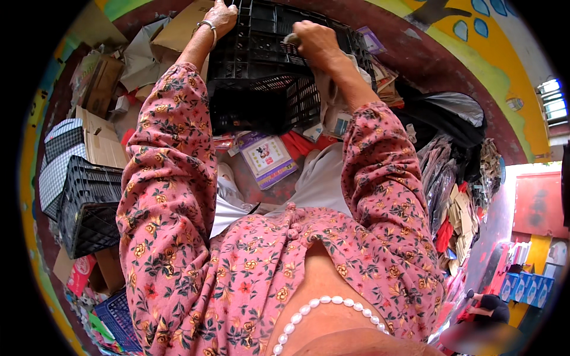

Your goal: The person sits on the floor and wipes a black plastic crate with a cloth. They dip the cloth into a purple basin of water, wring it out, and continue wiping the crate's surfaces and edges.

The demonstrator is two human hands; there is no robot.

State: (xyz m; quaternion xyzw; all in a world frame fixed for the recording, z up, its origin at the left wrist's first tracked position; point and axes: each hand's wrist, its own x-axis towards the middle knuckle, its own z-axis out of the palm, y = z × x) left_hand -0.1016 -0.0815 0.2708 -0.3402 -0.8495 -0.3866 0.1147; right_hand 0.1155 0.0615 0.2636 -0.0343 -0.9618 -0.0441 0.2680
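Note:
In front of me stands a black plastic crate [261, 66] with slatted walls, its dark hollow side turned toward me. My left hand [221, 19], with a bracelet at the wrist, is closed on the crate's upper left edge. Against the crate's right part, my right hand [317, 46] is closed round a pale greyish cloth [291, 39]. Similar pale material [330, 98] hangs below that wrist along the crate's side. Between my legs lies a flat white-and-purple package [267, 157] with a printed picture.
To my left are another black crate [89, 207], opened cardboard boxes [101, 139] and a blue basket [119, 320]. On the right are a black bag [445, 118], bundles in clear plastic [436, 169] and stacked cardboard [463, 228]. A painted wall [427, 56] curves behind the crate.

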